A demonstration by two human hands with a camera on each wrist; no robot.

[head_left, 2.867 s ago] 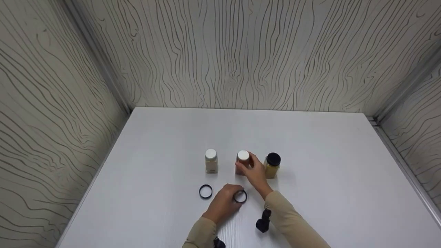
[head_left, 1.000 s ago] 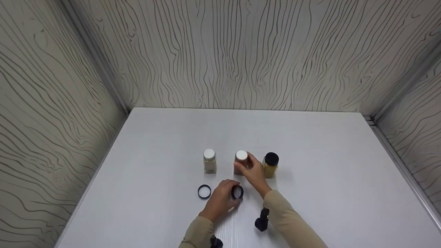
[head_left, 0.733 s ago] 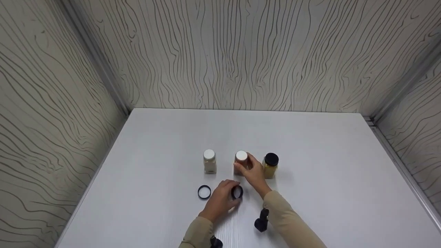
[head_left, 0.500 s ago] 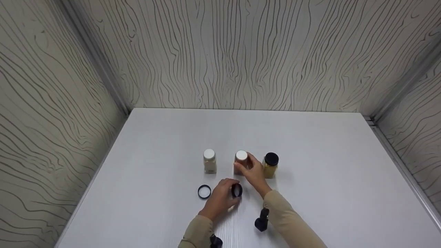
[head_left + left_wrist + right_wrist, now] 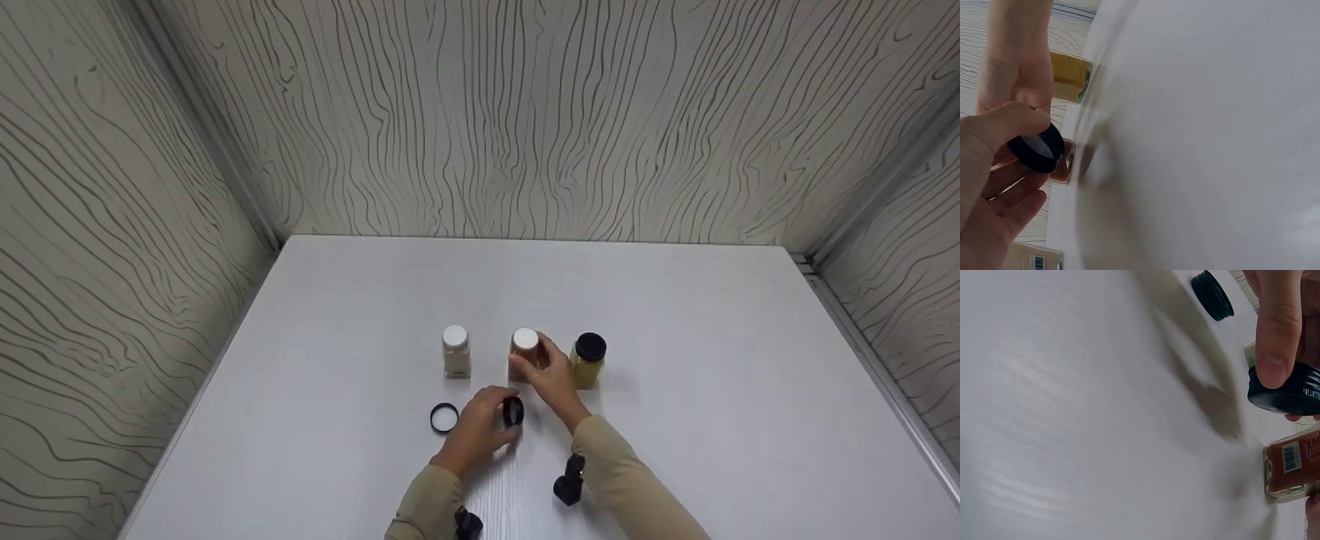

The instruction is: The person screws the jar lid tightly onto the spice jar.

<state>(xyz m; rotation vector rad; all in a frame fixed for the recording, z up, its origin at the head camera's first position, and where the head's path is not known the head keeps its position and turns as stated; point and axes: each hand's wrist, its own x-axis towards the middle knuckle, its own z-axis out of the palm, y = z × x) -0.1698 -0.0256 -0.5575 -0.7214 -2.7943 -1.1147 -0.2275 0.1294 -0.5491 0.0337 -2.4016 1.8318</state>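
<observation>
My left hand [image 5: 472, 433] pinches a black screw lid [image 5: 513, 412] between thumb and fingers, just in front of the middle jar. The lid stands tilted on edge, and in the right wrist view this lid [image 5: 1289, 398] is raised over the table. My right hand [image 5: 555, 381] grips the middle spice jar [image 5: 525, 340], which is upright with a white top and reddish-brown contents. A barcode label shows on that jar [image 5: 1297, 464] in the right wrist view. A second black lid [image 5: 444, 418] lies on the table left of my left hand, its pale inside facing up.
Left of the gripped jar stands a white-topped jar [image 5: 456, 352] with pale beige contents. To the right, close beside my right hand, is a yellow jar [image 5: 589, 360] under a black lid. The white table [image 5: 720, 390] ends at patterned walls [image 5: 480, 120] behind and at the sides.
My left hand has moved the lid slightly away from me toward the middle jar and turned it from face-up to nearly edge-on. The right hand keeps its grip on the jar, unmoved.
</observation>
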